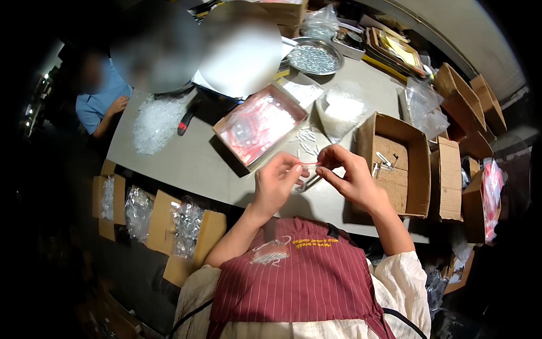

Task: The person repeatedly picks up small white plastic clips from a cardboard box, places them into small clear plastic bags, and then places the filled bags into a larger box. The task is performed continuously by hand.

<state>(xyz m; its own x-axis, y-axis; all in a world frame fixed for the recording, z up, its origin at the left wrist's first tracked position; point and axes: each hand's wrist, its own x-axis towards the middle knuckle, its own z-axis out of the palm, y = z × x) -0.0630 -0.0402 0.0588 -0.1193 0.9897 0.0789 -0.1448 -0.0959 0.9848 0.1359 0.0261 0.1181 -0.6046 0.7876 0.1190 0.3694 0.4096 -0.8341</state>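
Observation:
Both my hands meet over the near edge of the table, pinching a small clear plastic bag with a red edge (309, 164) between them. My left hand (276, 182) grips it on one side with thumb and fingertips. On the other side, the thumb and forefinger of my right hand (351, 176) close on it. What lies inside the bag is too small to tell. Just beyond my fingers, small pale pieces (306, 139) lie scattered on the table. An open cardboard box (236, 151) full of similar red-edged clear bags stands beyond my left hand.
An open carton (420, 169) with a few small metal parts stands at right. Beyond are a bag of white pieces (339, 113) and a round metal tray (333, 66). At left lie a pile of clear pieces (151, 125) and a red-and-black tool (186, 120). A person in blue (107, 99) is far left.

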